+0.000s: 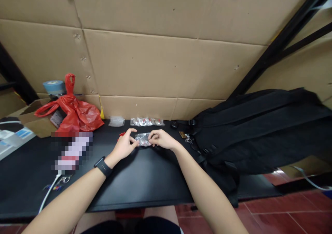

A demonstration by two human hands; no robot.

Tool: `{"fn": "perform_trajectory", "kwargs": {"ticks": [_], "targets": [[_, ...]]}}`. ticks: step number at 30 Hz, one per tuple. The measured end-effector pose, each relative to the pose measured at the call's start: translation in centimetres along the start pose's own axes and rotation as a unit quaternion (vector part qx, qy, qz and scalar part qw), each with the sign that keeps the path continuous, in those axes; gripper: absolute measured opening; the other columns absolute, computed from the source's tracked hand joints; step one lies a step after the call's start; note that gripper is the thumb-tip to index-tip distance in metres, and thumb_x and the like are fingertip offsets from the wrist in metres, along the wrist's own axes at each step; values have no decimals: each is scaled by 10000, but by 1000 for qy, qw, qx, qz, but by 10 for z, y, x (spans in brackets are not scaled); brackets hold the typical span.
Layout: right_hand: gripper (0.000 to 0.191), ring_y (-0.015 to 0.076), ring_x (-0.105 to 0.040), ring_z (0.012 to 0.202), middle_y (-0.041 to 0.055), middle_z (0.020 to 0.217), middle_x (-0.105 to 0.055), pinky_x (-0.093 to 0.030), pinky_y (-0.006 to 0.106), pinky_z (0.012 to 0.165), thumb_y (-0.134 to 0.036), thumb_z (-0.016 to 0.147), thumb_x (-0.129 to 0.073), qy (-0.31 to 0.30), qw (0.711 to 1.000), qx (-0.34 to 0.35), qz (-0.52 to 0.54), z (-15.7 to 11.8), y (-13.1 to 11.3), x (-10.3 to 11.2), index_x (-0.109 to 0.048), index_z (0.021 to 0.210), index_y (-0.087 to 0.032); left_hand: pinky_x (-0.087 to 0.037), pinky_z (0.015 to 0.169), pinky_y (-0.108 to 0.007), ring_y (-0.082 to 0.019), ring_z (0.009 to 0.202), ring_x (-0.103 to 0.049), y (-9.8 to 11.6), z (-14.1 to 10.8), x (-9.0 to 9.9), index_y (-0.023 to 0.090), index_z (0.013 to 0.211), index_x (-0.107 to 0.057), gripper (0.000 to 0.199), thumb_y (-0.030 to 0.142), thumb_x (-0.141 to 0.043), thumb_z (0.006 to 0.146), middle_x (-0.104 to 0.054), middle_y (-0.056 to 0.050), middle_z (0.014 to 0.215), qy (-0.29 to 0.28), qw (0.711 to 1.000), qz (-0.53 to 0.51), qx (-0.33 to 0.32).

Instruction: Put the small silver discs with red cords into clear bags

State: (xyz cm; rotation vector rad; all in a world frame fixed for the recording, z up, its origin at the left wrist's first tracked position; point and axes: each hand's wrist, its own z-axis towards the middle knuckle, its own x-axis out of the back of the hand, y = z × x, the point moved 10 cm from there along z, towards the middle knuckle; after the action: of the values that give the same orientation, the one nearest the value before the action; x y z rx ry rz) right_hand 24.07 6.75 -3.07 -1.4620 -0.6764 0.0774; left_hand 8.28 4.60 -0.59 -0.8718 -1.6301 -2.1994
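small clear packet (142, 137) being pinched by the right hand (163, 139), left edge being touched by the left hand (125, 145), whose grip there cannot be told

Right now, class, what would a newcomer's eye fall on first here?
The bright red bag stands out at the left of the table, before the cardboard. A big black backpack lies at the right. Between them, the left hand and right hand finger a small clear packet.
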Motion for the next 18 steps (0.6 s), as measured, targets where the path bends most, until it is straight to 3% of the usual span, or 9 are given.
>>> {"fn": "perform_trajectory", "kwargs": {"ticks": [3, 8, 10, 13, 18], "targets": [[326, 108, -598, 510, -31, 634, -690, -441, 184, 493, -216, 717, -729, 37, 999, -39, -11, 0, 9, 1, -546, 986, -208, -458, 722, -273, -174, 648, -688, -2, 1, -2, 233, 1202, -464, 399, 242, -611, 831, -731, 43, 689, 19, 1000, 13, 20], [372, 95, -591, 485, -67, 616, -687, -445, 171, 509, -132, 727, -680, 81, 992, -55, -84, -2, 8, 5, -533, 1050, -244, -389, 809, -309, -169, 717, -663, 14, 2, 2, 235, 1011, -586, 148, 241, -604, 864, -704, 47, 677, 43, 992, 119, -25], [304, 97, -607, 514, -61, 626, -690, -456, 180, 552, -111, 739, -651, 84, 987, -49, -129, -2, 5, 7, -587, 1007, -239, -361, 835, -338, -187, 818, -644, 20, 1, -2, 250, 969, -650, 105, 270, -563, 914, -714, 22, 754, 30, 984, 166, -54], [239, 109, -628, 580, -41, 644, -692, -461, 199, 617, -81, 749, -610, 93, 976, -33, -192, -1, 1, 11, -675, 930, -223, -353, 855, -373, -221, 960, -584, 29, -2, -9, 288, 1044, -697, 238, 358, -480, 976, -700, -23, 945, 16, 972, 210, -104], [218, 140, -620, 638, 5, 677, -683, -444, 240, 647, -122, 790, -591, 107, 960, -30, -256, -2, -1, 16, -758, 901, -207, -371, 941, -459, -302, 1153, -478, 29, -6, -17, 280, 1216, -653, 369, 458, -580, 900, -574, -96, 1228, 10, 958, 257, -129]]}}
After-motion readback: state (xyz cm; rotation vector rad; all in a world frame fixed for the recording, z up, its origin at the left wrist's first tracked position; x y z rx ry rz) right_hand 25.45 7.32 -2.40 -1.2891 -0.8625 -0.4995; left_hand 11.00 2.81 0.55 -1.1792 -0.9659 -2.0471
